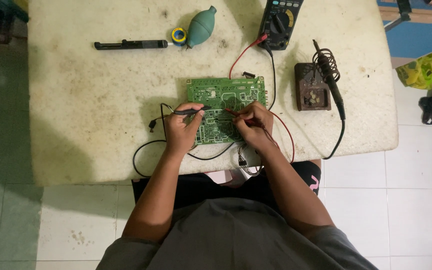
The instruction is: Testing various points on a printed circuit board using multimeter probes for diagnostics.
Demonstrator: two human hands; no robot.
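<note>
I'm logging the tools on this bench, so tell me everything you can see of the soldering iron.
The soldering iron is dark and slim, parked tip-first in a coiled wire holder on a brown, worn-looking block stand at the table's right side. It leans diagonally, handle pointing down-right. Its black cord curves from the handle toward the table's front edge. Neither hand touches it.

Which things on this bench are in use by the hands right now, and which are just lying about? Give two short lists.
In use:
left hand holding the black probe
right hand holding the red probe
green circuit board
multimeter

Lying about:
soldering iron on its stand
green rubber blower
solder reel
black desoldering pump
</note>
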